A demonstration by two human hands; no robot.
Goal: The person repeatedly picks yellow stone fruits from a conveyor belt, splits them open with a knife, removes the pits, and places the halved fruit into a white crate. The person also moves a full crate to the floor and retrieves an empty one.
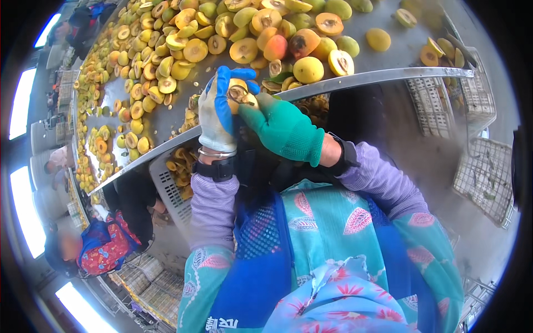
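Observation:
In front of my chest, over the near edge of a metal sorting table (366, 78), both gloved hands meet at a yellow apricot piece (236, 90). My left hand (218, 108), in a white glove with blue coating, grips the piece from the left. My right hand (283, 125), in a green knitted glove, is closed with its thumb against the fruit. A thin dark curved loop (241, 100), seemingly a small pitting tool, crosses the cut face; its handle is hidden in the right hand. Whole and halved apricots (195, 50) lie heaped beyond the hands.
Below the table edge, a white plastic crate (168, 179) holds apricot pieces. More white crates (431, 108) stand at the right, and another crate (485, 179) lies on the floor. A co-worker (106, 245) sits at the left, with stacked crates (150, 287) nearby.

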